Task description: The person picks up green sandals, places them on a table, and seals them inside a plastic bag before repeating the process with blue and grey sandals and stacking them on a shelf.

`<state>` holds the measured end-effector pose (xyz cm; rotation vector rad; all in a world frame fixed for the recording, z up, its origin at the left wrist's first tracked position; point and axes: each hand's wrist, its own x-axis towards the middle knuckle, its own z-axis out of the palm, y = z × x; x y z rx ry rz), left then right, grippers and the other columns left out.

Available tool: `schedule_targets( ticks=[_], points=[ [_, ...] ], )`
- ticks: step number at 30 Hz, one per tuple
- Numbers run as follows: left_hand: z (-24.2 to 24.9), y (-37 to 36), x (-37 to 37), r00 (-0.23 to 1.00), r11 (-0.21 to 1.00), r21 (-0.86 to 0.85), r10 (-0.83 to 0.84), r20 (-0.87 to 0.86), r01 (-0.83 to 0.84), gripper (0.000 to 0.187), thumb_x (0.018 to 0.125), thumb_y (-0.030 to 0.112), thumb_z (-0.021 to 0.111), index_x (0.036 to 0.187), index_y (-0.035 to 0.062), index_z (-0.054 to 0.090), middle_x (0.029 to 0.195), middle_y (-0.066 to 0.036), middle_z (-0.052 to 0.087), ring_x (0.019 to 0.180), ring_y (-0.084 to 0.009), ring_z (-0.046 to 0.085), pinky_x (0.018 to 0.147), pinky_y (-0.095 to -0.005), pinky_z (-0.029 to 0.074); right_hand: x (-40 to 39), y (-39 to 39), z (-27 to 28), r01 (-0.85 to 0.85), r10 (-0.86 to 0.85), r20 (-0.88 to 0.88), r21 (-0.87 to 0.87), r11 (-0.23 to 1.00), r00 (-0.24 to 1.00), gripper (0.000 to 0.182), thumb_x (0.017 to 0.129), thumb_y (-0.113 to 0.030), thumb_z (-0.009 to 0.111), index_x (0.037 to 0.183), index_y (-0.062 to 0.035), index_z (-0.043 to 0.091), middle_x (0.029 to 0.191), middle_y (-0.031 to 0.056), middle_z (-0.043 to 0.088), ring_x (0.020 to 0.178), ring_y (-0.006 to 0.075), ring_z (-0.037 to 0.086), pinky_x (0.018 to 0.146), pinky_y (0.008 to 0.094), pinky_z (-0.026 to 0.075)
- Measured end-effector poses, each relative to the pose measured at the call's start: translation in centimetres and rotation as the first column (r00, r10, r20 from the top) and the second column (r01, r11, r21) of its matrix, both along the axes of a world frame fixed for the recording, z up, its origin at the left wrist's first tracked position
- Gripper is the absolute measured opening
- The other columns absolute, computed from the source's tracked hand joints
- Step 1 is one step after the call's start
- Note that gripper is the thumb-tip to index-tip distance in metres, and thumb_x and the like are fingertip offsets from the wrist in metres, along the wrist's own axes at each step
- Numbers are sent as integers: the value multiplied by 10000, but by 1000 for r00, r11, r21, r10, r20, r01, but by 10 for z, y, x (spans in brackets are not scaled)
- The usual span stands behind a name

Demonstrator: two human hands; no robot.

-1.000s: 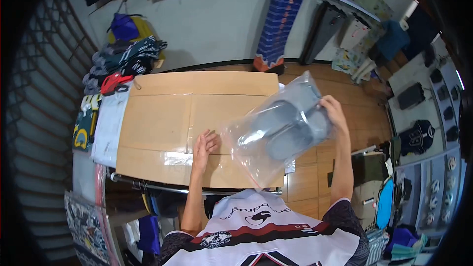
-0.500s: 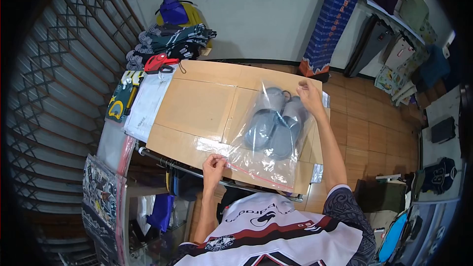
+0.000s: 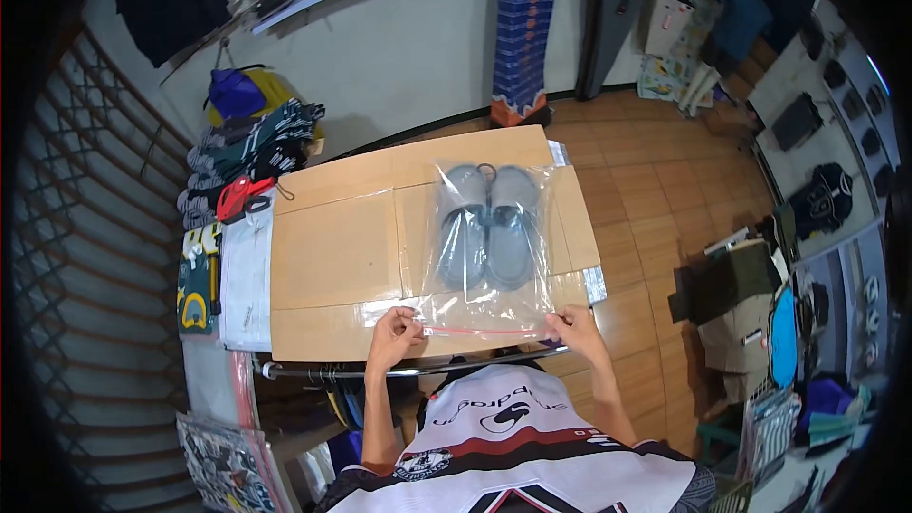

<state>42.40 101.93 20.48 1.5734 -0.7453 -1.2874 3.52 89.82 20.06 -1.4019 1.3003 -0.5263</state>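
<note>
A clear plastic bag (image 3: 484, 312) lies on the cardboard-covered table (image 3: 332, 252), with its red zip strip along the edge nearest me. Inside it is a pair of grey slippers (image 3: 487, 228), side by side with the soles' open ends toward me. My left hand (image 3: 396, 335) pinches the bag's near left corner at one end of the red strip. At the other end, my right hand (image 3: 574, 328) has its fingers closed on the near right corner.
A red tape dispenser (image 3: 239, 198) and white packages (image 3: 249, 280) sit at the table's left. Folded clothes (image 3: 252, 147) are piled behind them. A metal rail (image 3: 328, 370) runs below the near edge.
My right hand has come from the bag's far right side down to its near right corner. The bag and slippers now lie straighter. The camera view has turned to the right.
</note>
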Motion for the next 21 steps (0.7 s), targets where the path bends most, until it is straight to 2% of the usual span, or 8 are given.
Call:
schedule_targets(
  ticks=[1, 4, 8, 15, 21],
  points=[
    [1, 0, 4, 1000, 1000, -13, -29, 1, 29, 236, 950, 48, 685, 1144, -18, 568, 914, -104, 698, 835, -188, 717, 717, -303, 610, 1, 10, -5, 40, -39, 65, -18, 999, 997, 241, 980, -173, 688, 850, 30, 687, 701, 80, 695, 578, 117, 639, 514, 269, 472],
    [-1, -1, 15, 997, 996, -26, -82, 9, 82, 252, 947, 47, 689, 1151, -28, 562, 912, -105, 698, 835, -193, 721, 714, -301, 609, 5, 32, -7, 194, -202, 94, 87, 977, 975, 226, 997, -187, 676, 900, 16, 688, 738, 72, 707, 593, 108, 642, 510, 255, 477],
    [-6, 3, 22, 994, 993, -52, -108, -6, 108, 265, 943, 32, 689, 1161, -37, 556, 907, -110, 696, 824, -199, 726, 705, -300, 609, 11, 54, 0, 280, -296, 106, 145, 949, 949, 231, 1009, -223, 672, 965, 4, 687, 809, 71, 725, 636, 110, 662, 522, 247, 499],
    [-8, 11, 25, 997, 995, -88, -60, -55, 55, 273, 948, 14, 677, 1179, -47, 547, 915, -132, 693, 817, -205, 725, 710, -305, 622, 19, 81, -4, 340, -376, 145, 221, 914, 915, 262, 1030, -262, 640, 1026, -4, 681, 859, 64, 708, 698, 122, 670, 588, 251, 527],
    [-13, 15, 27, 997, 992, -116, -47, -56, 40, 290, 961, 18, 668, 1204, -50, 525, 914, -130, 694, 822, -203, 726, 715, -300, 628, 25, 91, -7, 391, -420, 161, 182, 902, 893, 250, 1030, -257, 637, 1056, -10, 668, 893, 66, 719, 746, 130, 684, 607, 265, 534]
  ],
)
